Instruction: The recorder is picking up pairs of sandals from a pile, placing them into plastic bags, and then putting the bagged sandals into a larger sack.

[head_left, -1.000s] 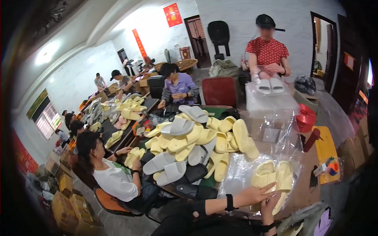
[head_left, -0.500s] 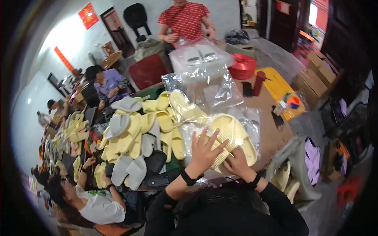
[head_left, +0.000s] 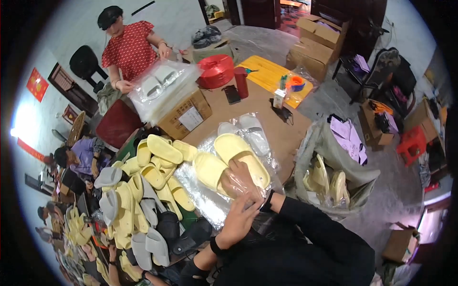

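A pair of yellow slippers (head_left: 243,160) lies side by side on the table, over a pile of clear plastic bags (head_left: 205,206). My right hand (head_left: 239,180) is closed at the near end of the pair, its fingers curled at the slippers' openings. Shiny clear film covers the back of that hand toward the wrist. Beside the right wrist, my left hand (head_left: 237,220) has its fingers drawn together at the edge of the film. Part of its grip is hidden. Beyond the pair, grey slippers (head_left: 257,135) lie in clear plastic.
Loose yellow and grey slippers (head_left: 125,205) are heaped at left. Across the table, a person in red (head_left: 129,47) handles clear bags above a cardboard box (head_left: 183,116). A red twine roll (head_left: 215,70) and red bottle (head_left: 241,82) stand behind. A sack (head_left: 315,157) holds bagged slippers at right.
My view has swung right. My right hand has come under the clear film at the slippers; my left has left their tops for the right wrist. The clear bag beyond the pair no longer stands out there.
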A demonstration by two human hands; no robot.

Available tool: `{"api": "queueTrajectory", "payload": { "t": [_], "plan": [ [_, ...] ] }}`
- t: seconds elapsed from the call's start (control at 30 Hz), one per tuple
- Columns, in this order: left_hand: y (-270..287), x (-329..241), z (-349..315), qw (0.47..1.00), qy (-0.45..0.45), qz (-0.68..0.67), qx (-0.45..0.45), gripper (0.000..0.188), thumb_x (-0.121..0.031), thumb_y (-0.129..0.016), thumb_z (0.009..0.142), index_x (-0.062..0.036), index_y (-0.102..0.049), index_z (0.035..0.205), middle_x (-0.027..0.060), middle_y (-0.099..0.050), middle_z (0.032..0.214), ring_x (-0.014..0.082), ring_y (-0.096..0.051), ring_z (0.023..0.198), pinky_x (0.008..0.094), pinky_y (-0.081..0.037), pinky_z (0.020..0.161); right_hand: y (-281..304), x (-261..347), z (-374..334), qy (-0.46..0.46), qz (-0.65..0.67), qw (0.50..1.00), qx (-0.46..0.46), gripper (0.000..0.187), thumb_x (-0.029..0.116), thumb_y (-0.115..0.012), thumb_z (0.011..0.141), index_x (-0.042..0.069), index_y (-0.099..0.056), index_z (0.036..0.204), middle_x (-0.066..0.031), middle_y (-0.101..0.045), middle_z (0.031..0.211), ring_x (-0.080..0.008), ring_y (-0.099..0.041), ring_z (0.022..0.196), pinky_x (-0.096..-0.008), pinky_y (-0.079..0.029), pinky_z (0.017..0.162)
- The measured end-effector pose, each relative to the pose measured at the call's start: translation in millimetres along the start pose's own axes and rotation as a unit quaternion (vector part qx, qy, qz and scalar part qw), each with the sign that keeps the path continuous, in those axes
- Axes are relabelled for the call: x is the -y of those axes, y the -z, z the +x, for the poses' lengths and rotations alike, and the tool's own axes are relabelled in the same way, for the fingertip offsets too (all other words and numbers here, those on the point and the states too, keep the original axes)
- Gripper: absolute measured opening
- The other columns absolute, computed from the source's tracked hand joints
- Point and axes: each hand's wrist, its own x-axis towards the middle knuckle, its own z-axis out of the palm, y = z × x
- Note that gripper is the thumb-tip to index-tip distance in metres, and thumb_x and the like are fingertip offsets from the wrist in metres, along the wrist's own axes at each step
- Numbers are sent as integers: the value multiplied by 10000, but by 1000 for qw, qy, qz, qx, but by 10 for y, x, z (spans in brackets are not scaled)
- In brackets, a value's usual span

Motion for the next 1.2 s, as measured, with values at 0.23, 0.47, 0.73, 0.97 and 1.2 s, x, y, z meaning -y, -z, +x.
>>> {"api": "queueTrajectory", "payload": {
  "t": [0.23, 0.47, 0.73, 0.97, 1.2],
  "plan": [
    [53, 542, 213, 892, 264, -318, -181, 320, -194, -368, 964, -7, -535, 1163, 122, -543, 1155, 204, -533, 1035, 300, -508, 793, 183, -320, -458, 63, -40, 988, 137, 448, 276, -520, 844, 68, -456, 1236, -234, -449, 1227, -404, -389, 1165, -406, -293, 1001],
    [209, 633, 461, 887, 268, -315, -205, 344, -207, -349, 971, 36, -508, 1155, 117, -520, 1172, 193, -543, 1004, 289, -532, 752, 928, -105, -739, 7, -80, 995, -56, 566, 163, -644, 731, 134, -459, 1265, -203, -428, 1274, -364, -410, 1167, -413, -332, 976],
    [692, 684, 1045, 980, 16, -69, -186, 300, -140, -495, 884, -15, -545, 1153, 188, -434, 1301, 319, -449, 1168, 395, -351, 962, 872, -855, 31, -222, 247, 921, -203, 222, 163, -476, 887, 17, -545, 1039, -178, -613, 854, -316, -614, 751, -358, -480, 665],
    [907, 983, -441, 886, 447, -84, 91, 400, -25, -557, 819, -38, -476, 1211, 111, -512, 1208, 198, -525, 1049, 300, -418, 853, 350, -1688, 411, -195, 366, 891, -187, 294, 245, -458, 939, -14, -532, 1056, -55, -585, 925, -128, -597, 687, -241, -465, 630],
    [-506, 237, -3207, 378, 699, -558, 239, 566, -429, -438, 896, -104, -307, 1340, 123, -452, 1269, 265, -463, 1149, 372, -426, 916, -63, -2545, 209, -326, 224, 915, -85, 375, 213, -545, 881, -14, -501, 1176, -108, -560, 1135, -222, -530, 1002, -340, -419, 875]
  ]
}}
